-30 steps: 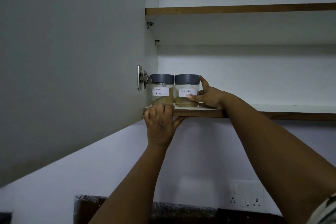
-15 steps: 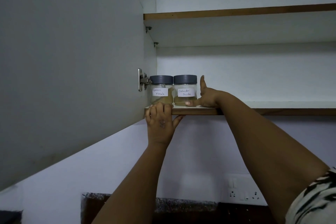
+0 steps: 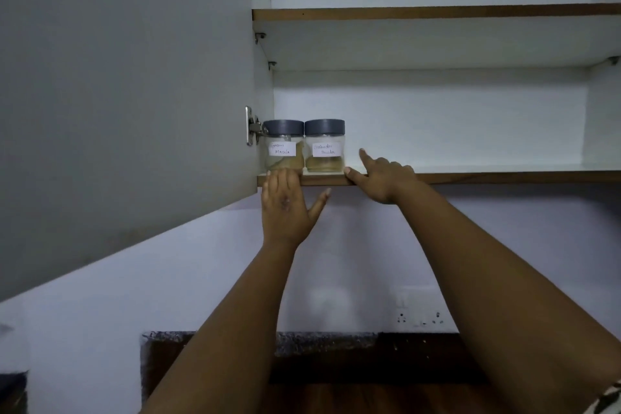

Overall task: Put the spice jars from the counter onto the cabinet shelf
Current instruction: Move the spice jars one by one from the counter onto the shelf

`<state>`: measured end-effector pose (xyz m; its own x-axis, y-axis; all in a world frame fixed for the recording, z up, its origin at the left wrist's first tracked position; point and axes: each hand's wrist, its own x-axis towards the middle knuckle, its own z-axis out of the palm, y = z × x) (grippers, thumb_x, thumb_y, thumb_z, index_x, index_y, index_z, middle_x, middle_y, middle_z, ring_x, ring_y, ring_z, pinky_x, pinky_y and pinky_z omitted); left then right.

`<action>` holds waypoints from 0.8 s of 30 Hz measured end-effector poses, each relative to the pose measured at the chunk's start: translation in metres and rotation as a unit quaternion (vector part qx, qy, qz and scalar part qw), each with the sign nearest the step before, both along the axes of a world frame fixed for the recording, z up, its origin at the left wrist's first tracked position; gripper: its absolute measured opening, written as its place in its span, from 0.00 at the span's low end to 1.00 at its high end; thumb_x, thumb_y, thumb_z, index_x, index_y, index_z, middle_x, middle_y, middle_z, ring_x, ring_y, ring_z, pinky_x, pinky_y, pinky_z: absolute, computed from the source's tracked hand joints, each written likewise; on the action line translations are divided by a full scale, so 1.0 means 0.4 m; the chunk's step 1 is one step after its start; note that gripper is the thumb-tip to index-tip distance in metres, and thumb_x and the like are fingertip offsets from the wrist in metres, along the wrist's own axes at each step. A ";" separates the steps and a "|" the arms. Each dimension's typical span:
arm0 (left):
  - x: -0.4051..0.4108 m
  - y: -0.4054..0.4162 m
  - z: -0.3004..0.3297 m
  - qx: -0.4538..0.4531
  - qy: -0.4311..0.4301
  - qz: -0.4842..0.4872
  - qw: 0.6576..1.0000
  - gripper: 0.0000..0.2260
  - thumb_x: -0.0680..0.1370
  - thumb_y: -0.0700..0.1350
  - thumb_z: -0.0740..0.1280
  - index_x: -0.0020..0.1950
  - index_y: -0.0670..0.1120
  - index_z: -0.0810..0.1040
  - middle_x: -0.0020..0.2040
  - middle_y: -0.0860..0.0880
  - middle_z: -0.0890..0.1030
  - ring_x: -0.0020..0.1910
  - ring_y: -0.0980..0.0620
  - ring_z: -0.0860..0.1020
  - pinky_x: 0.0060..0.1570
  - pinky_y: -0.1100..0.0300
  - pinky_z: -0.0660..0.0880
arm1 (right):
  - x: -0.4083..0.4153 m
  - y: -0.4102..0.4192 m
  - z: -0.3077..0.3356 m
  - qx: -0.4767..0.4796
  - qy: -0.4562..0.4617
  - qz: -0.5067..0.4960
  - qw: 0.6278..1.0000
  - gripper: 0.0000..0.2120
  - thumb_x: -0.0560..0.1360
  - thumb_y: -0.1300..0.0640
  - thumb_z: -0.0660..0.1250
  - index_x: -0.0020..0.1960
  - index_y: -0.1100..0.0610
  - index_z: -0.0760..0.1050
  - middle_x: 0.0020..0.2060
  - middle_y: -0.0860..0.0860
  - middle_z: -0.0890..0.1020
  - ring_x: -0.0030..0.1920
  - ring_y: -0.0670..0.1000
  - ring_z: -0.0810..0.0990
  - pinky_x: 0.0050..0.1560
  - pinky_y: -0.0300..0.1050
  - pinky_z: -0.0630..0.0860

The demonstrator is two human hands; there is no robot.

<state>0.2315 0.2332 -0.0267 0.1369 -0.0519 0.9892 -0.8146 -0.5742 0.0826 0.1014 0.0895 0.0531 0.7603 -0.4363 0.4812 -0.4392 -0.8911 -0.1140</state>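
Observation:
Two clear spice jars with grey lids and white handwritten labels stand side by side at the left end of the lower cabinet shelf (image 3: 487, 176). The left jar (image 3: 284, 144) reads Masala, the right jar (image 3: 325, 145) a coriander powder label. My left hand (image 3: 285, 205) is flat against the shelf's front edge below the left jar, fingers straight and thumb spread. My right hand (image 3: 381, 178) is just right of the right jar, apart from it, fingers spread, thumb on the shelf edge. Neither hand holds anything.
The open cabinet door (image 3: 127, 94) fills the left, with its metal hinge (image 3: 252, 126) next to the left jar. An upper shelf (image 3: 437, 12) sits above. Below are the white wall, a wall socket (image 3: 420, 318) and a dark counter edge (image 3: 302, 343).
My right hand has let go of the right jar and drawn back to the shelf edge. My left hand's fingers have uncurled from the shelf edge and lie flat.

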 end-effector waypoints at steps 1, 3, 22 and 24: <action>-0.004 0.002 -0.010 0.001 0.008 -0.015 1.000 0.26 0.75 0.60 0.66 0.59 0.38 0.75 0.57 0.41 0.77 0.58 0.42 0.75 0.61 0.46 0.73 | -0.022 0.000 -0.028 -0.033 -0.018 0.007 0.999 0.34 0.79 0.33 0.45 0.80 0.47 0.47 0.76 0.55 0.61 0.75 0.59 0.60 0.72 0.57 0.55; -0.023 -0.001 -0.045 0.003 0.022 -0.030 0.999 0.28 0.75 0.54 0.68 0.67 0.37 0.71 0.66 0.40 0.74 0.67 0.39 0.71 0.67 0.46 0.69 | -0.065 -0.004 -0.098 -0.079 -0.071 0.028 0.994 0.31 0.80 0.37 0.50 0.79 0.47 0.51 0.77 0.52 0.58 0.77 0.56 0.53 0.74 0.58 0.52; -0.475 -0.045 -0.899 0.227 0.475 -0.154 0.836 0.37 0.76 0.59 0.67 0.77 0.43 0.55 0.72 0.43 0.63 0.70 0.44 0.64 0.68 0.50 0.63 | -0.447 -0.135 -1.042 0.343 -0.080 -0.089 0.932 0.37 0.76 0.49 0.68 0.77 0.58 0.55 0.73 0.59 0.65 0.72 0.60 0.65 0.71 0.55 0.63; -0.513 -0.057 -0.941 0.252 0.491 -0.155 0.819 0.37 0.76 0.60 0.65 0.77 0.42 0.57 0.74 0.43 0.63 0.70 0.44 0.64 0.67 0.51 0.64 | -0.493 -0.128 -1.100 0.345 -0.056 -0.090 0.933 0.35 0.75 0.46 0.69 0.75 0.59 0.59 0.70 0.59 0.69 0.70 0.59 0.68 0.70 0.54 0.66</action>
<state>0.0262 0.2102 -0.4032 0.7572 -0.6031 0.2508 -0.6100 -0.5157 0.6016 -0.0958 0.0382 -0.3867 0.6066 -0.7873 0.1100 -0.5259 -0.5012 -0.6871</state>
